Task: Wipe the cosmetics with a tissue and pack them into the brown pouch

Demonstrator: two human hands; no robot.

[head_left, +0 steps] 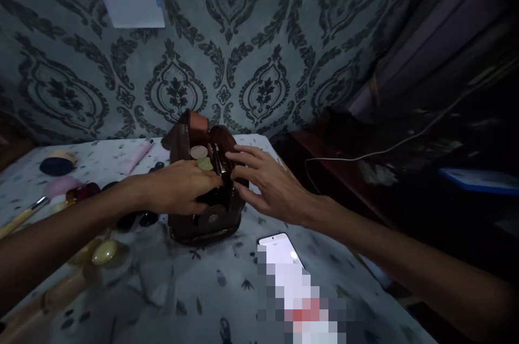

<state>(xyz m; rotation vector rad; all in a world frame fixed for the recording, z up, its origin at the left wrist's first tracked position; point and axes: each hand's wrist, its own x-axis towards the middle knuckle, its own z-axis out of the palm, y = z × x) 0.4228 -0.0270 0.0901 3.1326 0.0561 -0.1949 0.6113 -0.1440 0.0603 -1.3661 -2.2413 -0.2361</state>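
Note:
A brown open-topped bag (pixel 205 230) stands on the patterned cloth, packed with small items. Among them are a pale round item (pixel 198 152), a yellowish-green piece (pixel 205 163) and some shiny slim items (pixel 221 160). My left hand (pixel 182 187) reaches over the bag's left side into its opening; its fingertips are hidden, so any grip is unclear. On the opposite side, my right hand (pixel 273 184) has its fingers apart, their tips at the bag's right rim beside the slim items. Nothing is visible between those fingers.
A lit phone (pixel 284 260), partly pixelated, lies in front of the bag. To the left are a pink tube (pixel 137 156), a round dark-and-tan item (pixel 58 163), a brush (pixel 24 217) and a pale yellow rounded item (pixel 104 252). Patterned wall (pixel 223 63) rises behind; a white cable (pixel 365 158) hangs right.

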